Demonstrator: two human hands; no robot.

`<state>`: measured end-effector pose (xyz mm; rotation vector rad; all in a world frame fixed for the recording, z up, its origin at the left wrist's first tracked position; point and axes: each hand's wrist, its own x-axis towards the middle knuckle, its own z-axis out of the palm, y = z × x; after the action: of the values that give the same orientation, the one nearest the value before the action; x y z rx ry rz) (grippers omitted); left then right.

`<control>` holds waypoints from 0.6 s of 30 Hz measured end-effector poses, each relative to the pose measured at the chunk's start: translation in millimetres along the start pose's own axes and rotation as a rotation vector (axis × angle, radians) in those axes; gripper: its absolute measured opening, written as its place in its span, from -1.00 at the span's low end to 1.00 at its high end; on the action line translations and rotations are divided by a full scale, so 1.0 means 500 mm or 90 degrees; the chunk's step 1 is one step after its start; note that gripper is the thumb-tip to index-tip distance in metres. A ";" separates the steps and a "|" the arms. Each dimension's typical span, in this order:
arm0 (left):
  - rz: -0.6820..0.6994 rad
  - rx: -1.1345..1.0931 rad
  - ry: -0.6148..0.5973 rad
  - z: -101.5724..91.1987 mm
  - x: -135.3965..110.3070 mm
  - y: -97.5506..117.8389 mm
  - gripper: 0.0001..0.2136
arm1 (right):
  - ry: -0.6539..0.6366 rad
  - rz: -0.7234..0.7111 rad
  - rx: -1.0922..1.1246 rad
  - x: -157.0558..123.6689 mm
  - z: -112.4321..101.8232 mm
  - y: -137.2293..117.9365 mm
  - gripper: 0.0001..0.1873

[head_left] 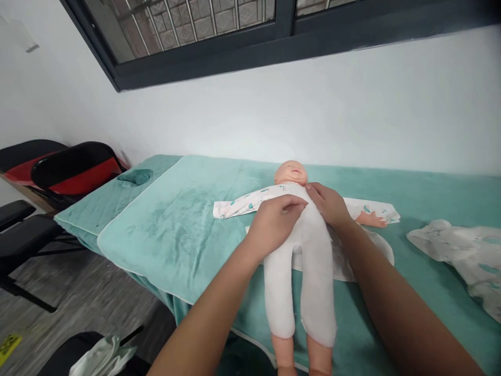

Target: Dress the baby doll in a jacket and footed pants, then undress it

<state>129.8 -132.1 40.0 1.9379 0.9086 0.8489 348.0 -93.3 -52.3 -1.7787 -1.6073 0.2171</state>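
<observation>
A baby doll [303, 250] lies on its back on a teal towel [188, 219], head toward the wall, with a white cloth body and bare plastic feet. A white patterned garment [242, 203] is spread under its arms and torso. My left hand [274, 222] rests on the doll's chest, fingers curled and pinching the garment's edge there. My right hand [329, 203] lies on the doll's right shoulder area, fingers pressed on the cloth near the neck.
The teal-covered table [430, 198] runs along a white wall under a dark-framed window [274, 36]. Another patterned cloth [465, 256] lies at the right. Black and red chairs [66, 167] stand at the left. A dark stool with a white cloth [102, 355] is below.
</observation>
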 end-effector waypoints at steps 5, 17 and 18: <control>-0.024 -0.043 0.185 -0.011 -0.083 -0.079 -0.79 | 0.146 -0.030 0.006 -0.009 0.000 0.003 -0.60; -0.151 0.621 0.168 -0.169 -0.050 -0.332 -0.58 | 0.159 0.050 -0.008 -0.015 0.002 0.001 -0.65; -0.153 0.644 0.183 -0.173 -0.039 -0.336 -0.60 | 0.143 0.065 -0.006 -0.015 0.003 0.001 -0.65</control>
<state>2.6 -46.6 -72.5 2.4631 1.9724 0.5569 345.8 -99.5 -56.1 -1.8238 -1.3636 0.0531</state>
